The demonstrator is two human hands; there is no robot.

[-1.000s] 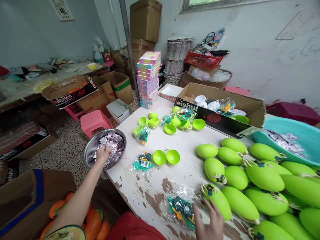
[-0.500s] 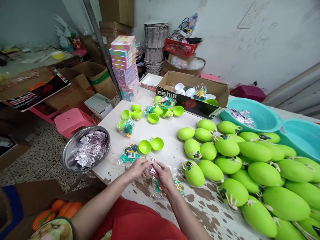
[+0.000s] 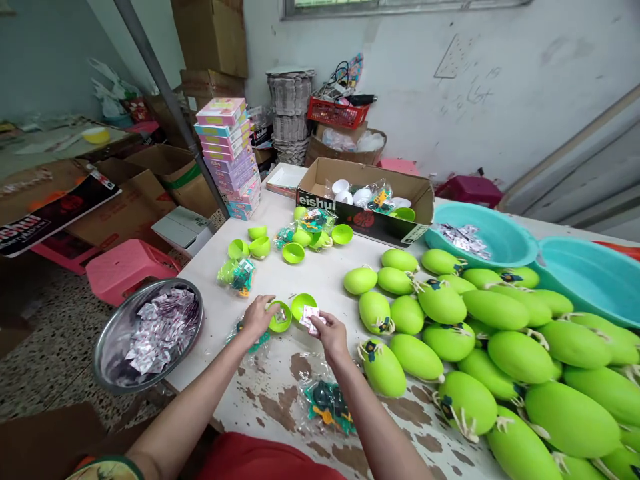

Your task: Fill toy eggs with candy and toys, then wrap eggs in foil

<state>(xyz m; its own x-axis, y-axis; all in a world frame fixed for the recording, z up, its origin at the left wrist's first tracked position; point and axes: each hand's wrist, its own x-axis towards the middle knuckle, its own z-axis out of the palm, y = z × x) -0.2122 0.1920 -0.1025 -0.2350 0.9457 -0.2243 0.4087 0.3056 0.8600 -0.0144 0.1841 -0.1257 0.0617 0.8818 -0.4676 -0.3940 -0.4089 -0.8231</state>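
Note:
My right hand (image 3: 331, 337) pinches a few small printed sachets (image 3: 310, 320) beside a bright green half shell (image 3: 301, 303). My left hand (image 3: 258, 316) is at the rim of another green half shell (image 3: 285, 326), its fingers apart and holding nothing I can see. Inside that left shell lies a small sachet (image 3: 281, 315). Partly under my left hand is a clear bag of green plastic parts (image 3: 260, 341). Nearer my body, by my right forearm, lies another clear bag with green, dark and orange parts (image 3: 327, 405).
A metal bowl of sachets (image 3: 100, 353) sits at the table's left edge. Many green egg-shaped pieces (image 3: 443, 303) cover the right side. Behind them are teal basins (image 3: 515, 250) and an open carton (image 3: 360, 223). More half shells (image 3: 293, 253) and bagged parts lie farther back.
Both hands have parted and moved forward to the two half shells. A sachet now lies in the left shell, and the right hand keeps the others. The view has shifted.

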